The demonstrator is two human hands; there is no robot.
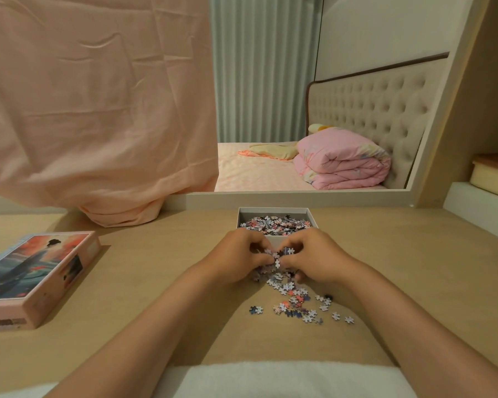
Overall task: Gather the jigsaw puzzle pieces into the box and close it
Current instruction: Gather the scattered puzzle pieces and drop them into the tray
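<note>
A white open box (311, 217) stands at the far middle of the wooden table, with several puzzle pieces inside it. Just in front of it, my left hand (239, 254) and my right hand (314, 255) are cupped together, their curled fingers holding a bunch of puzzle pieces (278, 255) between them, just above the table. More loose pieces (296, 304) lie scattered on the table nearer to me. The box lid (38, 271), pink with a picture of a figure on top, lies on the left of the table.
A peach cloth (98, 110) hangs over the left part of a mirror behind the table, its end resting on the tabletop. White boxes (477, 208) stand at the far right. A white towel (270, 377) lies at the near edge.
</note>
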